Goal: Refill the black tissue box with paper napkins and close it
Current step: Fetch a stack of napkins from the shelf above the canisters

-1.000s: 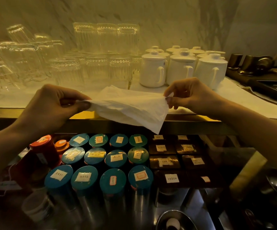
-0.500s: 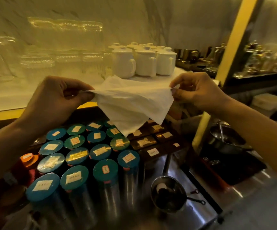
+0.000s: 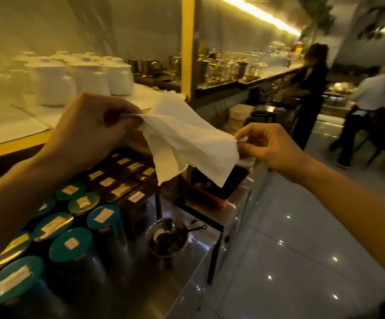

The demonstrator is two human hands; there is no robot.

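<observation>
I have the napkin (image 3: 187, 143) stretched in the air above the bench's (image 3: 154, 286) right end, left hand (image 3: 94, 127) and right hand (image 3: 267, 146) each pinched on a corner. No tissue box visible. Pulling harder could tear the thin paper.

A café or tea bar's service counter. Labelled tea tins (image 3: 71, 244), white lidded pots (image 3: 48, 85), shelved glassware (image 3: 240, 65). Staff (image 3: 311, 88) beyond.

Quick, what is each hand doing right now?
Left hand: closed, pinching one end of the paper napkin.
Right hand: closed, pinching the napkin's other end.
</observation>
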